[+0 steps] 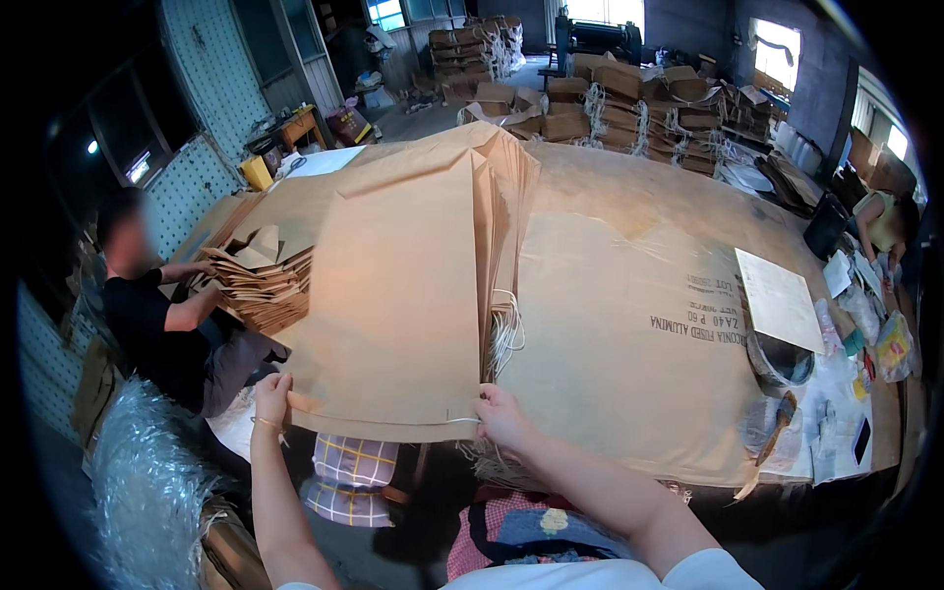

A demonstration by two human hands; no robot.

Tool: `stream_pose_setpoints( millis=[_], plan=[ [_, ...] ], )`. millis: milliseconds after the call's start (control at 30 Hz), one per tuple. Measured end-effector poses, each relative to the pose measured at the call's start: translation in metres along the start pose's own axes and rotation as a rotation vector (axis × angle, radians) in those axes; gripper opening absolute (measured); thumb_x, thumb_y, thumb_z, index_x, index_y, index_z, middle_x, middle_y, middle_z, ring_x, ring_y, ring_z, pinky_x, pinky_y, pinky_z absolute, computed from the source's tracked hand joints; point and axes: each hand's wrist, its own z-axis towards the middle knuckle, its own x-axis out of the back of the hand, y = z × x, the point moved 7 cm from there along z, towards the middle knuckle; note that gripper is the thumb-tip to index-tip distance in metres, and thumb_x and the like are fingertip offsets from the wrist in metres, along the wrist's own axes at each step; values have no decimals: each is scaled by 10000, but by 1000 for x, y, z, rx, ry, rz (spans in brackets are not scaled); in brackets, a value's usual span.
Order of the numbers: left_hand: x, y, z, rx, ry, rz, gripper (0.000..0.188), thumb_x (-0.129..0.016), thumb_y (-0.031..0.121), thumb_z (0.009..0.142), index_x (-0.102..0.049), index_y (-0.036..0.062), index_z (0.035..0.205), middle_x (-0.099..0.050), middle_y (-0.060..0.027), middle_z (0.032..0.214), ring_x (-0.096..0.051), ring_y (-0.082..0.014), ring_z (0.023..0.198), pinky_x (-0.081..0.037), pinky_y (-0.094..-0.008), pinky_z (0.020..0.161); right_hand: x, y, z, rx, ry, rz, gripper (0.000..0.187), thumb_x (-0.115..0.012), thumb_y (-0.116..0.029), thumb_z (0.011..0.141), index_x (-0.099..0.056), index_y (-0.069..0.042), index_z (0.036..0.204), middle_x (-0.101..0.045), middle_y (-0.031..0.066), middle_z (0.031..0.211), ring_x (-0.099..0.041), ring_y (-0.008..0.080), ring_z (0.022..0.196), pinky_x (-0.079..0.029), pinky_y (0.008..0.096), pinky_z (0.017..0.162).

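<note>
While the left hand pinches the near left corner of the top brown paper sack, the right hand grips its near right corner, so both are closed on the same bottom edge. That sack lies straight ahead of them, long axis running away from the person, on a fanned stack of sacks with white strings hanging at its right side. Rightward, a printed sack covers the table, leaving flat open room. Leftward, a seated person's hand rests on folded brown pieces.
</note>
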Motion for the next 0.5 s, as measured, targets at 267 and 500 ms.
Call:
stream_pose_setpoints(
  millis=[267,500],
  plan=[
    [-40,-58,35,40,-56,-162,202,-623,127,840,-599,-50,746,-552,-28,627,-441,-74,595,-398,-272,535,4,-1,1,52,150,-105,267,-484,-26,853,-439,8,1115,-560,64,686,-523,108,464,-418,254,416],
    [-1,-45,41,-157,215,355,162,-577,58,793,-650,-38,900,-665,-151,782,-631,-276,711,-500,-353,713,-7,-14,-21,10,20,-67,400,-552,-81,856,-420,-2,1225,-583,75,731,-538,109,511,-442,251,462]
  ],
)
